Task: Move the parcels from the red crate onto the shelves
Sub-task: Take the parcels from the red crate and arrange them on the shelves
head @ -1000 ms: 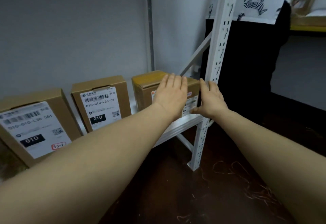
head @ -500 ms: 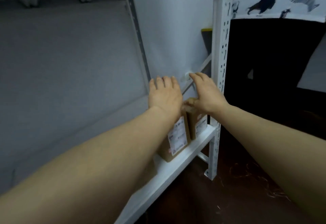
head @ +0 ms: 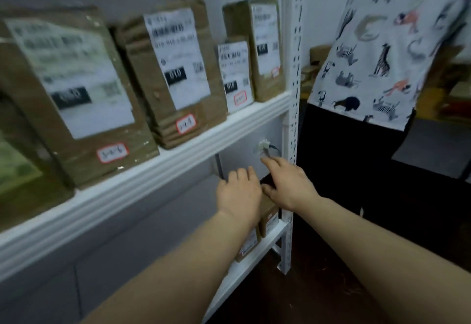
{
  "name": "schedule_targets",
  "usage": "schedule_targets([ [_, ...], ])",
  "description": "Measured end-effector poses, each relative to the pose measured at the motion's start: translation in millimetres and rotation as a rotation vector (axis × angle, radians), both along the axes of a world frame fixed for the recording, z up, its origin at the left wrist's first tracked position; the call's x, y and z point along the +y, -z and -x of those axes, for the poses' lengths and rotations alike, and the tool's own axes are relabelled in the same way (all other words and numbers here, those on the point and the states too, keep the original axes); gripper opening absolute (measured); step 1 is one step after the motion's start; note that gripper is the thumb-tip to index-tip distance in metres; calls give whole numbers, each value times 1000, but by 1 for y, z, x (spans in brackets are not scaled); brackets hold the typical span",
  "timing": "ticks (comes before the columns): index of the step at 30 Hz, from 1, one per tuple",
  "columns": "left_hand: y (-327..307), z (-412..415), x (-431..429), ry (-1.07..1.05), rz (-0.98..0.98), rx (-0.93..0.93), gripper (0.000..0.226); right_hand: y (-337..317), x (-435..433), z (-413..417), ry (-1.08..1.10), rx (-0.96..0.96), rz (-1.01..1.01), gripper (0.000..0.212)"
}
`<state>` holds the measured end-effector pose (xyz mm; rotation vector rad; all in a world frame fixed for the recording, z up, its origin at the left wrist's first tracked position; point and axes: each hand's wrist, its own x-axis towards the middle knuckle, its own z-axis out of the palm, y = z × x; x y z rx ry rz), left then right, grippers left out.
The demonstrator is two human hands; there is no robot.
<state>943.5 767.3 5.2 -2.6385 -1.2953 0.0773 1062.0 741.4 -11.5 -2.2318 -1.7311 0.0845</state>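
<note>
Parcels (head: 269,219) stand just beneath left hand (head: 238,196) and right hand (head: 289,187); both side by side, fingers loosely extended, gripping nothing.

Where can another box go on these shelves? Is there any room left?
The upper shelf is crowded: parcels stand side by side right up to the white post. The lower shelf shows a bare strip left of the two small boxes by the post; farther left the left arm hides it. There is open space above those boxes.
</note>
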Motion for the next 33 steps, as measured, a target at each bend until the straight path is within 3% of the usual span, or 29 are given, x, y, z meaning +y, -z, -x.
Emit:
schedule_targets([
  [7, -143, 5, -56, 16, -38, -82, 59, -149, -52, -7, -82, -13, -3, 64],
  [14, -236, 39, -71, 6, -265, -162, 58, -239, -67, 6, -171, 80, -87, 67],
  [18, -253, 55, -64, -9, -356, -236, 62, -252, -74, 10, -130, 80, -104, 70],
  [26, -252, 63, -46, -145, -335, -259, 82, -251, -46, -1, -100, 110, -132, 80],
  [33, -258, 12, -6, -128, -397, -279, 83, -260, 27, -53, -114, 127, -228, 94],
])
